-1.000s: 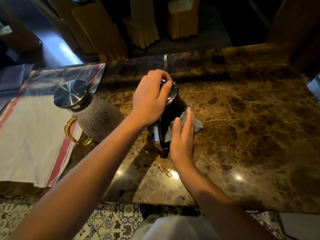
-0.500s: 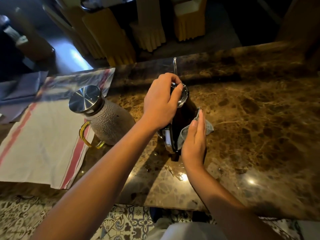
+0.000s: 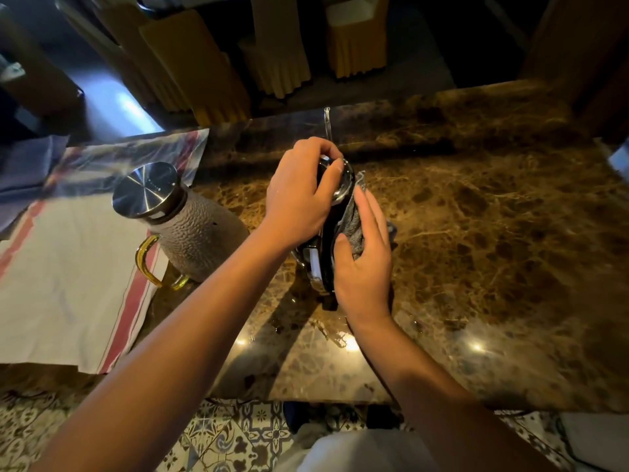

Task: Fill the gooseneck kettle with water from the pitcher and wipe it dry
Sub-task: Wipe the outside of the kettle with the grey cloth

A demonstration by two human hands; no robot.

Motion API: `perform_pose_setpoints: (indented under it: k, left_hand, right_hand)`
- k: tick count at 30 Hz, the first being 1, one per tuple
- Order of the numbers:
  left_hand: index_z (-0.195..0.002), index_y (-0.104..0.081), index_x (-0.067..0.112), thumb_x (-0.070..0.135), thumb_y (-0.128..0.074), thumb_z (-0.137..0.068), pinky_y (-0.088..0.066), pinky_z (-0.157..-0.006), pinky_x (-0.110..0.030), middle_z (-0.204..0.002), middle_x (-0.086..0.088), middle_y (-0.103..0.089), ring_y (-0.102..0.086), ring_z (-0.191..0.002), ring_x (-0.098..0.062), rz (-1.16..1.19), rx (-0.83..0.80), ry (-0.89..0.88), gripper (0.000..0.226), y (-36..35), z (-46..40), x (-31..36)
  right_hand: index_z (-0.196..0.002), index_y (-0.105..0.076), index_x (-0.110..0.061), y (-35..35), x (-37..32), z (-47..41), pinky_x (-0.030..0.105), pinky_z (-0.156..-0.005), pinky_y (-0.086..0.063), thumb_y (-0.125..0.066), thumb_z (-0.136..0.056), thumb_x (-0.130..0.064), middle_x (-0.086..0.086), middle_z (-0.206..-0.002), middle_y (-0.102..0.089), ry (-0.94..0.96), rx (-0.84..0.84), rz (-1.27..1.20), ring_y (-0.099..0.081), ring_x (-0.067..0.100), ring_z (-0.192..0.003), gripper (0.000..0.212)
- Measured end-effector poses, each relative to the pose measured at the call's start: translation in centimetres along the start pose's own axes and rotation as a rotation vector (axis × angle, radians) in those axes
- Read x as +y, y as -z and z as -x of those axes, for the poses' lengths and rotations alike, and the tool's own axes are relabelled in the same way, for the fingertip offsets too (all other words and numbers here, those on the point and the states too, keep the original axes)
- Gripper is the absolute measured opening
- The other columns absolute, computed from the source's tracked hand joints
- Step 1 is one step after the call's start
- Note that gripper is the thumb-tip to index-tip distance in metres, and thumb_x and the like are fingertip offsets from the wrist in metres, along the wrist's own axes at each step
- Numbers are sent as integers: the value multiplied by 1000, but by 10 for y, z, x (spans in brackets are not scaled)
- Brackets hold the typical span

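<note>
A dark gooseneck kettle (image 3: pixel 325 253) with a shiny lid stands on the brown marble counter (image 3: pixel 476 233); its thin spout (image 3: pixel 327 122) points away from me. My left hand (image 3: pixel 299 195) grips the lid from above with curled fingers. My right hand (image 3: pixel 366 260) presses a grey cloth (image 3: pixel 355 219) flat against the kettle's right side, fingers straight. The textured grey pitcher (image 3: pixel 195 233), with a steel lid and a yellow handle, stands to the kettle's left.
A white towel with red stripes (image 3: pixel 68 277) lies under the pitcher's left side at the counter's left end. Yellow-covered chairs (image 3: pixel 282 59) stand beyond the far edge. Patterned floor tiles (image 3: pixel 238 434) show below the near edge.
My right hand with the cloth has slid up the kettle's right side toward the lid. The left hand keeps its grip on the lid. The camera view shifted slightly.
</note>
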State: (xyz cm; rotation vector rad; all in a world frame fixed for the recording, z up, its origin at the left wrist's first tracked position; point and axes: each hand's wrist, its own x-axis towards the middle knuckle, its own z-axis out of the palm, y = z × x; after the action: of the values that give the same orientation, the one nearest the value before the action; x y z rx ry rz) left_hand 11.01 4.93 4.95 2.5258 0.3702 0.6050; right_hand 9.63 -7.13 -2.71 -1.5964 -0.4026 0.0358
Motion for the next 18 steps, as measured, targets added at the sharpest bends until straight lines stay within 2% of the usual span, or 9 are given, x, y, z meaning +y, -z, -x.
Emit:
perform_pose_setpoints:
  k: [2,5,8,10,12,15,18]
  left_hand:
    - [-117,-59,22,32,-51,-103,-40,-81,-21,-113,6,-61,-55,-101,-10,-2,5,-7,19,0,0,0]
    - [-117,-60,20,31,-50,-103,-39,-80,-19,-114,3,-62,-56,-102,-12,0,7,-18,20,0,1,0]
    - [-117,-60,20,31,-50,-104,-41,-84,-25,-115,2,-62,-56,-103,-13,8,6,-10,20,0,1,1]
    - [-116,-60,20,31,-50,-103,-41,-85,-28,-115,2,-63,-56,-104,-15,14,5,-11,20,1,2,1]
    - [-116,-60,20,31,-50,-103,-42,-86,-30,-115,2,-62,-56,-104,-16,17,6,-9,20,1,2,1]
    - [-116,-60,20,31,-50,-103,-42,-85,-30,-116,2,-62,-56,-105,-16,14,-2,-1,20,1,2,1]
    - [-117,-60,20,31,-49,-104,-42,-86,-31,-117,2,-62,-56,-106,-16,5,-5,-6,21,1,1,1]
  right_hand:
    - [-157,-41,-25,4,14,4,10,-118,-22,-55,-104,-9,-12,-167,-28,-26,-21,32,-22,-2,-155,57]
    - [-159,-29,-42,12,37,18,11,-113,-21,-55,-107,-36,-15,-172,-20,-199,-64,44,-14,-4,-156,59]
    - [-161,-23,-46,21,48,27,8,-111,-19,-60,-104,-35,-17,-172,-17,-181,-116,153,-13,-2,-157,69]
    - [-160,-25,-45,24,49,32,11,-112,-25,-70,-98,-27,-13,-170,-23,-112,-115,269,-23,5,-155,79]
    - [-157,-35,-41,26,51,33,25,-109,-39,-81,-88,-26,-5,-155,-37,-63,-38,410,-39,16,-142,84]
    - [-135,-52,-31,31,54,29,39,-96,-50,-91,-75,-33,-3,-127,-47,-89,57,452,-51,22,-120,71]
    - [-100,-57,-29,34,49,23,33,-73,-49,-88,-76,-24,-8,-102,-56,-82,11,399,-60,20,-94,40]
